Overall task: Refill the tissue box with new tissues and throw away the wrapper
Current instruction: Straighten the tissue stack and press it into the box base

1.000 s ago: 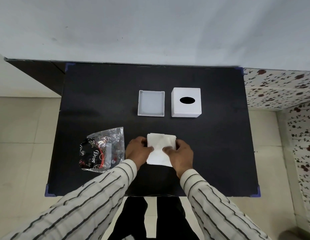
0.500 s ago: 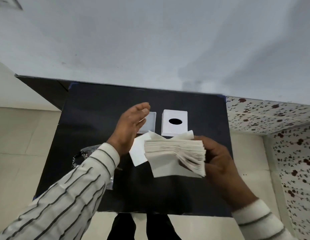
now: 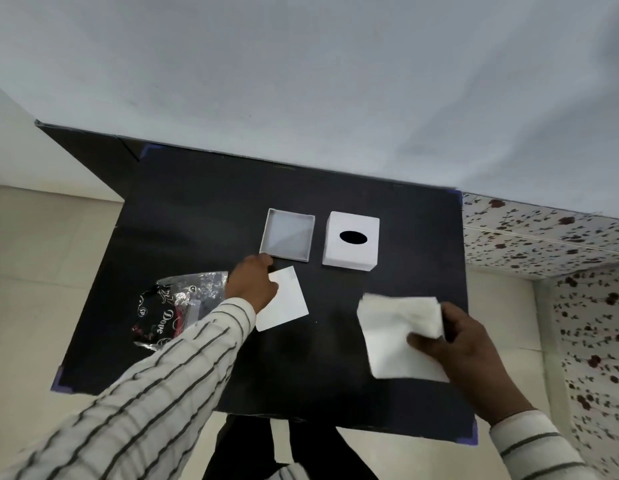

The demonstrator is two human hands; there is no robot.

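Note:
A white tissue box cover with a dark oval slot stands at the back of the black table. Its open white base tray lies just left of it. My right hand grips a stack of white tissues above the table's right side. My left hand rests on a single flat white sheet near the tray's front corner, fingers curled on its edge. The crinkled clear and black wrapper lies at the left.
The table stands against a plain grey wall. Pale floor tiles show to the left and in front. A flower-patterned surface borders the table on the right. My dark trousers show below the table's front edge.
The tissue stack went from both hands at the table's front to my right hand alone, now at the right. A single white sheet now lies on the table under my left hand.

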